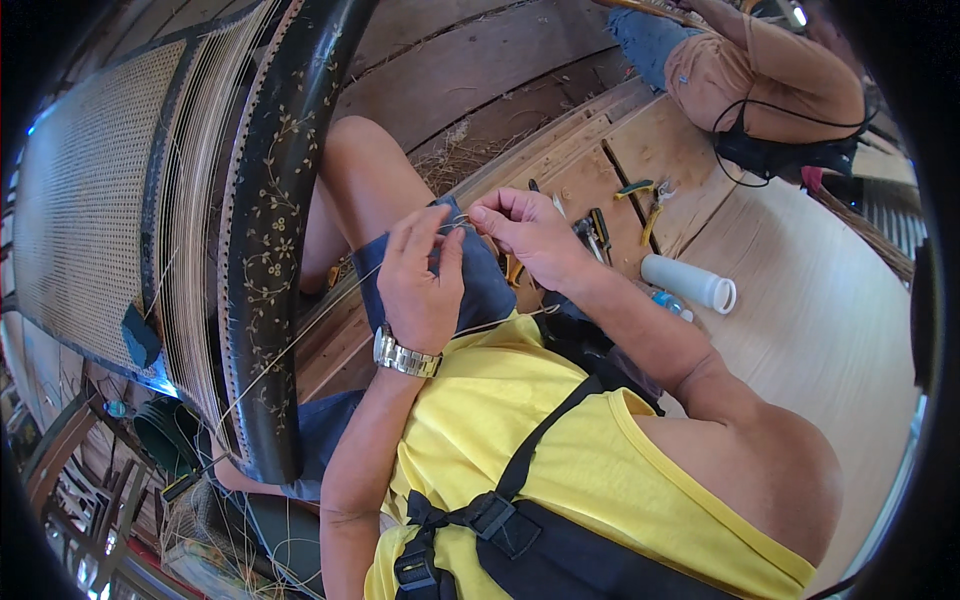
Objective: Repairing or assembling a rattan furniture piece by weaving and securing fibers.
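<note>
My left hand (422, 275), with a metal-banded watch (405, 355) on its wrist, is closed in a pinch over my lap. Close beside it, my right hand (532, 238) pinches the end of a thin pale cane strand (330, 310) between thumb and forefinger. From my fingers the strand slants down left across the dark frame rail (283, 200), which bears painted golden flowers. Parallel cane strands (200, 190) are strung along the row of holes in that rail. Beyond them stretches a woven cane panel (95, 190). My fingers partly hide the strand's end.
Pliers (655, 212) and other hand tools lie on the boards right of my hands. A white cylinder (690, 283) and a plastic bottle (672, 304) lie nearer. Another person (760, 80) sits at the upper right. Loose strands (290, 545) tangle at the lower left.
</note>
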Motion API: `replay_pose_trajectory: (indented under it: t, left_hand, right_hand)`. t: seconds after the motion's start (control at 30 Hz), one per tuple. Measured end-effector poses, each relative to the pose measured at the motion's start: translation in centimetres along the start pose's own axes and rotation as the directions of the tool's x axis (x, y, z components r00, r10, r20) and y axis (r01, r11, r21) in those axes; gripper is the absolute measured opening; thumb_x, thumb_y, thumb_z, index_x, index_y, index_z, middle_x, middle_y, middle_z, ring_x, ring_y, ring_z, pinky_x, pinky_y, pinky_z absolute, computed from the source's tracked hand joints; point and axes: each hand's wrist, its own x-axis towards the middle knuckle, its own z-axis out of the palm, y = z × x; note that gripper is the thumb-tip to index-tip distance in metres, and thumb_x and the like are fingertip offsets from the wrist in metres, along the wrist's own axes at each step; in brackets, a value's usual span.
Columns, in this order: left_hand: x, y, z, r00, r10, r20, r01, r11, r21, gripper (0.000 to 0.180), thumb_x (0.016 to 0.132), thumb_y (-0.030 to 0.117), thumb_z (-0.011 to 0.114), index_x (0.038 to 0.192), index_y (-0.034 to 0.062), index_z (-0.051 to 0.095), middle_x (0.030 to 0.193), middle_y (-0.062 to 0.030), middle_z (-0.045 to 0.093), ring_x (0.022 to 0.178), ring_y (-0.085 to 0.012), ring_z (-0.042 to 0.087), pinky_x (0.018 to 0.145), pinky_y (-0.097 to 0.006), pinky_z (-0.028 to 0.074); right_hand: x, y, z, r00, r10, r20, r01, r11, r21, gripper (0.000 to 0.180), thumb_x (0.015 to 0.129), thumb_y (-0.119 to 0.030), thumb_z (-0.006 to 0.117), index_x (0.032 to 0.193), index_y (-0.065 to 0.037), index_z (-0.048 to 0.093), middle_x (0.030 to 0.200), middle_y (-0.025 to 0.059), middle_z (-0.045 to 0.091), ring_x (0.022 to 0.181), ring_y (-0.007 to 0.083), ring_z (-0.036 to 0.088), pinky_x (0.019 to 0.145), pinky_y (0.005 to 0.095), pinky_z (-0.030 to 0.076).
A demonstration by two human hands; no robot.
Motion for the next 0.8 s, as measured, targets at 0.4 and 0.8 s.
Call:
replay_pose_trajectory:
  t: [0.4,0.8]
  left_hand:
    - [0.3,-0.3,-0.5,0.999,0.048,0.026,-0.047,0.998,-0.044,0.016,0.085,0.003,0.072,0.101,0.0025,0.07,0.099,-0.01,0.067,0.083,-0.0215,0.065,0.071,-0.03,0.052]
    - [0.3,-0.6,-1.2,0.913,-0.391,0.114,0.408,0.871,-0.273,0.011,0.093,0.011,0.069,0.096,0.0007,0.066,0.081,-0.0012,0.066,0.069,-0.0068,0.058,0.067,-0.019,0.047]
  right_hand:
    - [0.1,0.0,0.5,1.0,-0.02,0.007,0.02,0.999,0.027,0.014,0.098,-0.018,0.064,0.1,-0.005,0.067,0.082,-0.0037,0.061,0.064,0.0027,0.046,0.058,0.0172,0.037]
    - [-1.5,-1.4,1.4,0.9,-0.436,0.015,0.384,0.777,-0.499,0.01,0.086,-0.005,0.07,0.094,0.0,0.069,0.076,0.0047,0.062,0.066,0.0079,0.057,0.06,0.023,0.047]
